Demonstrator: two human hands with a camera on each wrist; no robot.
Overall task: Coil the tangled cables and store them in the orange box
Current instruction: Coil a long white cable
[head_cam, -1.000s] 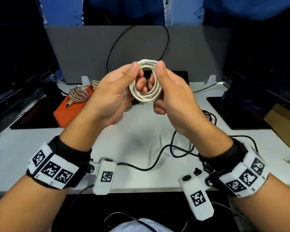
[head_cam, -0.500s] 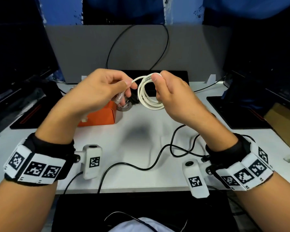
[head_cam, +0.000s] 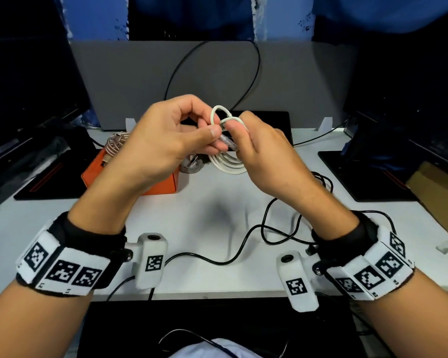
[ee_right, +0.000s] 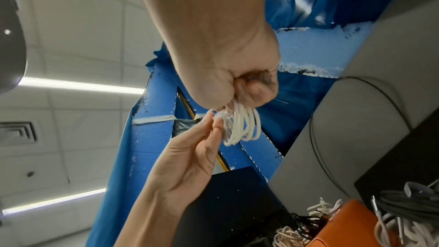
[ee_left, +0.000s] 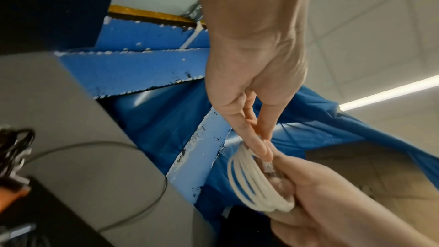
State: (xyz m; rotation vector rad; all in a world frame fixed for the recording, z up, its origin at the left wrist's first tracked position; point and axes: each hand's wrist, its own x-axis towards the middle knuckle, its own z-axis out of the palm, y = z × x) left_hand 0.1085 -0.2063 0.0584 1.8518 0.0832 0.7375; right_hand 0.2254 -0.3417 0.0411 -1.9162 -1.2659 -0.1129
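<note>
A white cable (head_cam: 228, 165) is wound into a small coil that I hold above the table. My right hand (head_cam: 239, 131) grips one side of the coil (ee_right: 242, 129) in its curled fingers. My left hand (head_cam: 216, 135) pinches the cable's clear plug end (head_cam: 229, 145) between thumb and fingers, right against the coil (ee_left: 249, 181). A small loop of the free end stands above the fingers. The orange box (head_cam: 163, 186) sits on the table behind my left hand, mostly hidden by it, with a braided cable (head_cam: 117, 140) on it.
A loose black cable (head_cam: 243, 250) snakes across the white table (head_cam: 204, 220) under my wrists. A silver coiled cable (head_cam: 192, 165) lies beside the box. A grey partition (head_cam: 130, 81) stands behind, with dark monitors on both sides. More cables (ee_right: 403, 211) lie heaped by the orange box (ee_right: 344, 224).
Both hands have come down from the raised position. The left hand has let go of the coil's side, taken the plug end and carried it over the coil toward the right hand.
</note>
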